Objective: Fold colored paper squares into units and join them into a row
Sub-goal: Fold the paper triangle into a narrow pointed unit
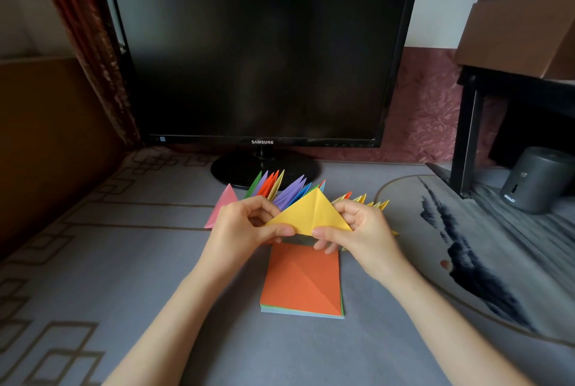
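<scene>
A yellow paper folded into a triangle [311, 213] is held up over the table, its point upward and a crease down its middle. My left hand [242, 227] pinches its lower left edge and my right hand [361, 230] pinches its lower right edge. Directly below lies a stack of paper squares [303, 281] with a creased orange sheet on top. Behind the yellow triangle stands a row of joined folded units [289, 188] in green, purple, orange, yellow and blue. A pink folded unit [222, 203] lies to the left of the row.
A black monitor [258, 55] on a round stand [264, 167] is just behind the row. A grey cylinder [535, 178] sits at the right under a dark shelf [469, 133]. The table cover [124, 261] is grey with a line pattern.
</scene>
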Tool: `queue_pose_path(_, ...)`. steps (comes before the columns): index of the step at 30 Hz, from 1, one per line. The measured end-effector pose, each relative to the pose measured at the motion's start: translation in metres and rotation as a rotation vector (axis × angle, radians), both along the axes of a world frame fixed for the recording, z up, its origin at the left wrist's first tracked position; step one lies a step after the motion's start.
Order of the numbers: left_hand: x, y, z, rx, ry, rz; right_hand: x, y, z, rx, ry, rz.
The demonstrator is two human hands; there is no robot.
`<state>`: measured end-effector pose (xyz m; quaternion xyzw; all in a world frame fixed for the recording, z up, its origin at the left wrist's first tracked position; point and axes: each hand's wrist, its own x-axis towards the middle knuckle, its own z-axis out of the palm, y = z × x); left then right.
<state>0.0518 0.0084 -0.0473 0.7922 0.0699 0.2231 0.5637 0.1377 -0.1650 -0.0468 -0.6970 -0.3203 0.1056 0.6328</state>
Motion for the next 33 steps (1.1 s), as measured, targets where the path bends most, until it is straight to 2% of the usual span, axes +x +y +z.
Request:
queue_pose_path(3, 0.0, 0.003, 0.0, -0.061, -0.051, 0.051, 0.002, -0.002, 0.001, 0.03, 0.002, -0.043)
queue_pose_path(8, 0.0, 0.001, 0.0, -0.025, -0.122, 0.075, 0.002, -0.002, 0.0, 0.053, 0.011, -0.081)
queue_pose_path(22, 0.002, 0.012, 0.0, -0.286, -0.301, 0.15, 0.002, -0.004, 0.002, 0.21, 0.069, -0.209)
queue_pose_path(24, 0.004, 0.011, -0.001, -0.289, -0.277, 0.119, 0.002, -0.006, 0.003, 0.213, 0.074, -0.206)
queue_pose_path(29, 0.008, -0.004, -0.005, -0.322, -0.075, -0.094, -0.002, -0.002, 0.003, 0.209, 0.08, -0.15)
queue_pose_path(33, 0.012, -0.012, -0.009, -0.226, -0.051, -0.105, -0.005, 0.004, -0.001, 0.202, 0.083, -0.089)
